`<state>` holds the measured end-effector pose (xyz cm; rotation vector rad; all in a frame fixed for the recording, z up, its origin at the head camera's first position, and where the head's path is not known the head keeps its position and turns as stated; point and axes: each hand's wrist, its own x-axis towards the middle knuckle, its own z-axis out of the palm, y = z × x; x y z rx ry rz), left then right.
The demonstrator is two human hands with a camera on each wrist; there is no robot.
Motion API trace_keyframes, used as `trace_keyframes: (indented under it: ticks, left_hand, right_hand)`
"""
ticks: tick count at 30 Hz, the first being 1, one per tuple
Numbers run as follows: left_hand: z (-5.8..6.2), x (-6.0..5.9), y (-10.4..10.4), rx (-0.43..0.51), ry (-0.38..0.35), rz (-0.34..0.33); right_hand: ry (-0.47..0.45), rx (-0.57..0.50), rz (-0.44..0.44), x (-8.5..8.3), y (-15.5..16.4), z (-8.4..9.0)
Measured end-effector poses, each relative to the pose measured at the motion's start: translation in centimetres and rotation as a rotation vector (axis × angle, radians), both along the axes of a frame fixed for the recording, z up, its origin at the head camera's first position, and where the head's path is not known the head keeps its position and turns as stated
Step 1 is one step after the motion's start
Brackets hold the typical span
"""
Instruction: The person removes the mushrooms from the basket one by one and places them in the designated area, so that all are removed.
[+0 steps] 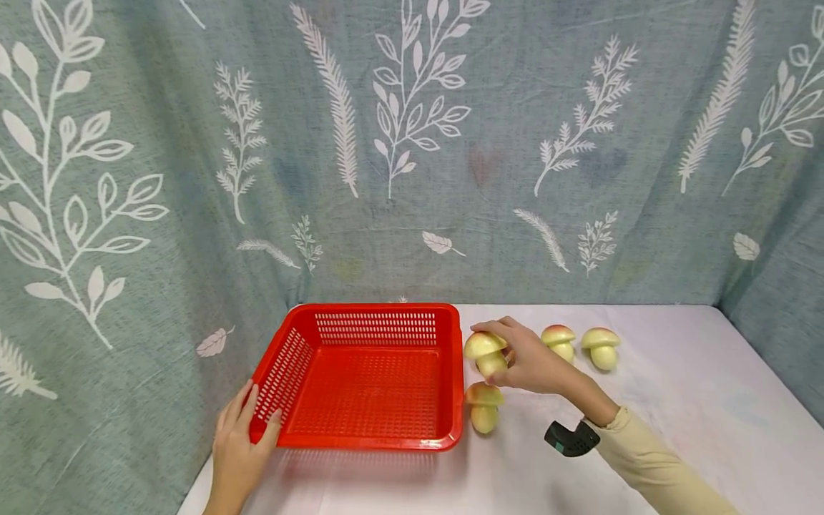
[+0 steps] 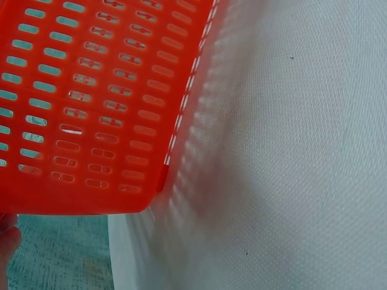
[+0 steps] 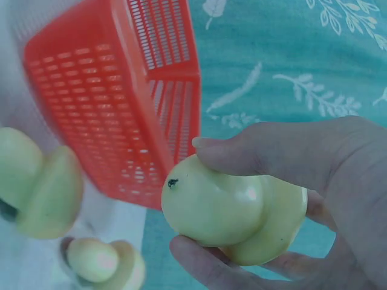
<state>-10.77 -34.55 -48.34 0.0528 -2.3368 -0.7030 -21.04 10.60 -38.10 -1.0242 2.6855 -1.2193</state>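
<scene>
A red slotted basket [image 1: 367, 379] stands on the white table [image 1: 676, 400]. My left hand [image 1: 254, 418] grips its near left corner, thumb over the rim and fingers on the outer wall. Just right of the basket, my right hand [image 1: 508, 355] holds a yellow-green toy mushroom [image 1: 481, 345] with a reddish cap slightly above the table. In the right wrist view my fingers [image 3: 260, 142] wrap that mushroom [image 3: 242, 208], with the basket [image 3: 115, 103] behind it. A second mushroom [image 1: 484, 408] stands below my right hand, beside the basket wall.
Two more mushrooms [image 1: 558, 341] [image 1: 601, 347] stand on the table to the right of my right hand. A leaf-patterned teal curtain [image 1: 412, 143] closes off the back and both sides. The left wrist view shows the basket's underside [image 2: 91, 103] and bare tablecloth [image 2: 290, 151].
</scene>
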Motion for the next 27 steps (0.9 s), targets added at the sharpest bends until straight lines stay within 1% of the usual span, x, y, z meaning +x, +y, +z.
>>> trace_keyframes:
  ticks: [5, 9, 13, 17, 19, 23, 25, 27]
  left_hand:
    - [0.2, -0.1, -0.1, -0.009, 0.000, -0.004]
    - [0.0, 0.0, -0.2, -0.009, -0.007, -0.001]
    - [-0.1, 0.2, -0.4, -0.016, 0.000, -0.005]
    - [0.1, 0.3, -0.5, -0.021, 0.002, -0.009]
    - [0.3, 0.4, -0.5, -0.018, -0.007, -0.011]
    - [0.5, 0.4, -0.4, -0.019, -0.033, -0.015]
    - [0.7, 0.5, -0.4, -0.033, -0.047, -0.016]
    - [1.0, 0.5, -0.4, -0.054, -0.070, -0.019]
  right_hand:
    - [-0.040, -0.007, -0.059, 0.7, 1.4, -1.3]
    - [-0.050, -0.012, -0.088, 1.2, 2.5, -2.6]
    - [-0.051, -0.050, -0.107, 1.6, 3.2, -4.4]
    - [-0.060, -0.093, -0.144, 1.7, 3.6, -6.3]
    - [-0.071, -0.064, -0.193, 1.8, 3.8, -7.2]
    - [-0.107, 0.049, -0.305, 2.3, 4.2, -8.6]
    - [-0.118, 0.091, -0.339, 2.6, 4.3, -9.1]
    - [-0.119, 0.108, -0.361, 2.8, 4.3, -9.4]
